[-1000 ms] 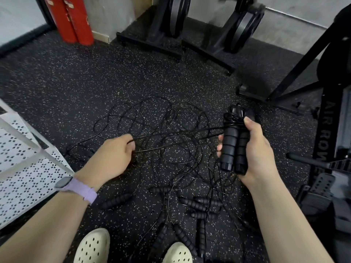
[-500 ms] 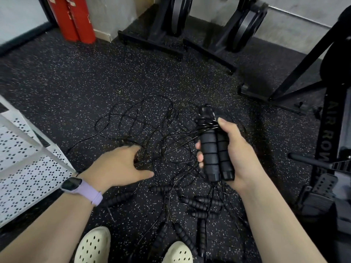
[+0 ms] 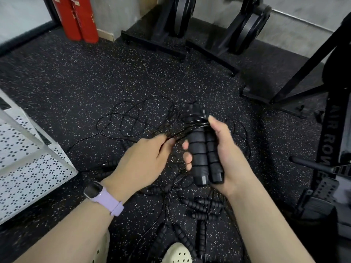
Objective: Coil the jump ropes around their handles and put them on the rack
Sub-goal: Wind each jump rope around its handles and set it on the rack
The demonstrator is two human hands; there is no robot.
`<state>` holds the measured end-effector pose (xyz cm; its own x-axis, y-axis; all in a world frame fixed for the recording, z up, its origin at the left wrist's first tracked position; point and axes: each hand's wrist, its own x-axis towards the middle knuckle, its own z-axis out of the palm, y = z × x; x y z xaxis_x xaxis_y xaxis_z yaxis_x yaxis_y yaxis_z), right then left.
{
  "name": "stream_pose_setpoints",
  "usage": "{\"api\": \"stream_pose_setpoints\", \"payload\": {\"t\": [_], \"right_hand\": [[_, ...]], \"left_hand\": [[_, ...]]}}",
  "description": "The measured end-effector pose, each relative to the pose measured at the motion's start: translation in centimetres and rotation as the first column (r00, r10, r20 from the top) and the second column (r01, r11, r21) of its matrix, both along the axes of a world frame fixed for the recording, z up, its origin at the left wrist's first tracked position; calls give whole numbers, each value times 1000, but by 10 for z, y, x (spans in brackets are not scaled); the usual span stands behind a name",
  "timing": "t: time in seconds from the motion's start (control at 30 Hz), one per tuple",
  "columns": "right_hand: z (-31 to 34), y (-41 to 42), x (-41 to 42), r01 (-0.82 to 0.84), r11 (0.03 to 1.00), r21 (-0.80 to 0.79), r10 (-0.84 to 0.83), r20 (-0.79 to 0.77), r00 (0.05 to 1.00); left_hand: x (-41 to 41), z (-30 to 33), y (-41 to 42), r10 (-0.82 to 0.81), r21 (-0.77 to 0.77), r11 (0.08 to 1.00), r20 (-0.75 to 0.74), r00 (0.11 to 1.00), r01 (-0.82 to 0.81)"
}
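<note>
— Two foam handles (image 3: 204, 158), black and ribbed, stand side by side in the right hand (image 3: 226, 158). Its fingers (image 3: 187, 158) curl round them from the far side and the thumb (image 3: 215, 123) lies along the top, just under the thin cord (image 3: 195, 124) wound round the handles' upper ends.

— And the left hand (image 3: 144, 160)?

— Close beside the right fingertips, not touching them as far as I can see. Its fingers are drawn together and pinch a few strands of that cord, which run taut from the fingertips up to the wound part above the thumb.

— Where are the other ropes?

— On the speckled rubber floor (image 3: 95, 82). Loose cord loops (image 3: 133, 120) spread out beyond the left fingertips, and more handles (image 3: 197, 205) lie in a heap below both wrists, near the cream clogs (image 3: 177, 253).

— The rack?

— White perforated rack (image 3: 28, 168), out to the left of the left hand, well apart from the fingers. I see no rope on the part that shows.

— Anything else?

— Lilac watch (image 3: 102, 198) on the left wrist. Far beyond the fingers, red cylinders (image 3: 76, 18) against the wall and black wheeled machines (image 3: 245, 27); to the right of the right hand, a rowing machine (image 3: 330, 139).
</note>
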<state>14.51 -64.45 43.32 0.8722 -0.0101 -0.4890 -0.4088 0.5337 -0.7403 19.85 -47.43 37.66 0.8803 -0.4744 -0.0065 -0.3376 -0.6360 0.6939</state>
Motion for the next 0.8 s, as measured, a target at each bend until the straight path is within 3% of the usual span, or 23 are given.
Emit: {"api": "stream_pose_setpoints", "payload": {"t": [0.07,0.17,0.23,0.3,0.4,0.47,0.5,0.57,0.67,0.8], "right_hand": [[1,-15,0,115,972,-205,-110,36,993],[-6,-30,-5,141,798,-586,-133,58,989],[-12,-28,-8,7,683,-731,-25,-13,1000],[-14,-22,-9,-245,568,-786,156,-190,969],[-14,-10,-9,-632,206,-747,437,-507,743],[-14,-2,-8,-718,-3,-696,543,-604,583],[-12,0,-8,-743,-31,-669,589,-612,527],[-8,2,-10,-799,36,-601,662,-584,469],[-4,6,-16,-834,152,-531,709,-530,466],[1,15,-23,-806,220,-549,745,-439,502]], "left_hand": [[1,-2,8,29,162,986,89,996,-43],[5,2,13,24,183,979,330,944,-88],[7,6,14,-40,163,985,505,862,-49],[8,9,15,-137,169,985,582,801,46],[7,9,14,-330,242,942,557,762,231],[4,5,12,-379,215,924,431,819,315],[1,2,11,-382,163,924,335,861,347],[-1,-3,8,-384,7,922,141,913,387],[2,0,7,-375,-185,919,-127,918,350],[4,8,10,-337,-214,936,-321,885,279]]}}
